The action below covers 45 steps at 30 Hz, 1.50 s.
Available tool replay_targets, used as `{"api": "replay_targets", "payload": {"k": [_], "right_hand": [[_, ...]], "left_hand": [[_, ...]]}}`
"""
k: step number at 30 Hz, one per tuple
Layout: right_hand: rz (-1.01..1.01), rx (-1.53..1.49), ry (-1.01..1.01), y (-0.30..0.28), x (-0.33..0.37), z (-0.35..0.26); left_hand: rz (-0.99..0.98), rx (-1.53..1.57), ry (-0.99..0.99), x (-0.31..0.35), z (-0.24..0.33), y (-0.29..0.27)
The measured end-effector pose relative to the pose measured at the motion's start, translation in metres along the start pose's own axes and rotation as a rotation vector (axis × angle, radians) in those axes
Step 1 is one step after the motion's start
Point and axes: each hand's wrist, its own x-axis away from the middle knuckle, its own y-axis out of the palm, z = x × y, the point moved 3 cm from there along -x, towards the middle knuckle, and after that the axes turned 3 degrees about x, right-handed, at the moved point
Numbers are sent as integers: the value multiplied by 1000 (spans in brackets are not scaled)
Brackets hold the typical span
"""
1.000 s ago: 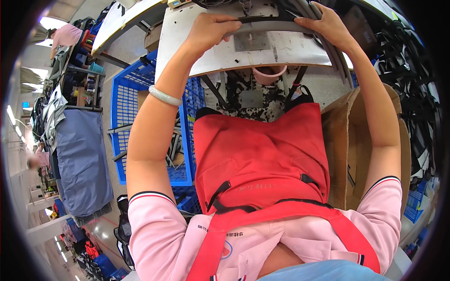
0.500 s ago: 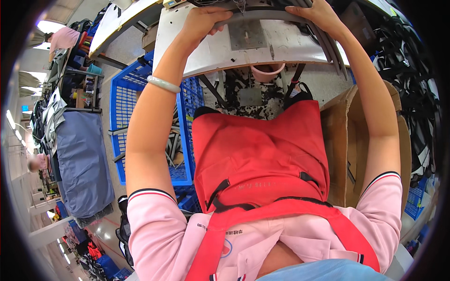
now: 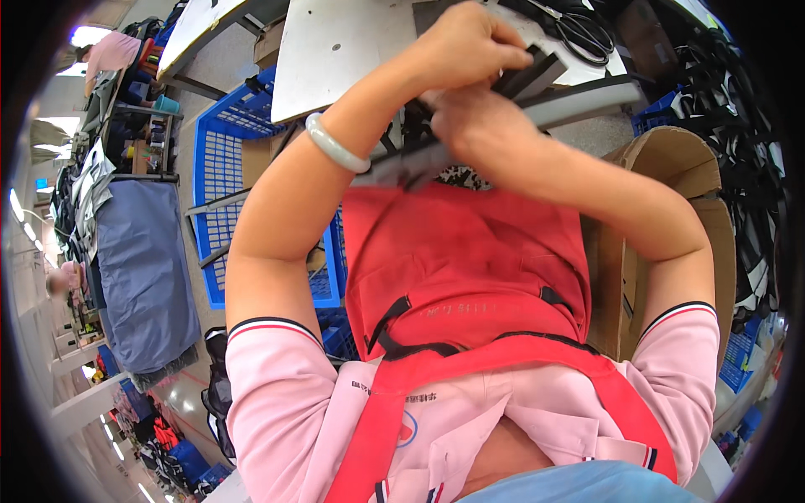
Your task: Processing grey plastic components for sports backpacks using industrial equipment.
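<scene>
My left hand [image 3: 478, 49] is closed above my right, thumb and fingertips pinched at the end of a dark strip [image 3: 530, 77]. Just below it my right hand [image 3: 482, 124], smeared by motion, is closed around a bundle of long grey strips. One end of a pale grey strip [image 3: 587, 102] sticks out to the right past the table edge. On the left, blurred grey strips [image 3: 402, 168] hang over the lap of my red apron [image 3: 470, 243]. The right fingers are partly hidden behind the wrist and strips.
Black-handled scissors [image 3: 580, 35] lie on the white worktable [image 3: 323, 59]. A blue plastic crate [image 3: 220, 151] with strips across it stands to the left. To the right is an open cardboard box [image 3: 671, 159], with piled black straps [image 3: 746, 193] beyond.
Both hands have left the far part of the table and come together nearer my body. The grey strip, earlier stretched between them, is now bunched at my hands. The scissors have come into view.
</scene>
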Motion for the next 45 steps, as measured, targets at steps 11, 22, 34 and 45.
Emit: {"api": "replay_targets", "payload": {"k": [11,22,34,45], "right_hand": [[-104,-673,577,-19,98,140],[-129,-946,637,-18,73,199],[-190,-927,662,-4,54,225],[-174,-963,747,-19,32,222]], "left_hand": [[-92,139,-323,83,-77,-21],[289,-192,35,31,-27,-70],[330,-118,-67,8,-38,-88],[340,-48,-10,3,-46,-104]]}}
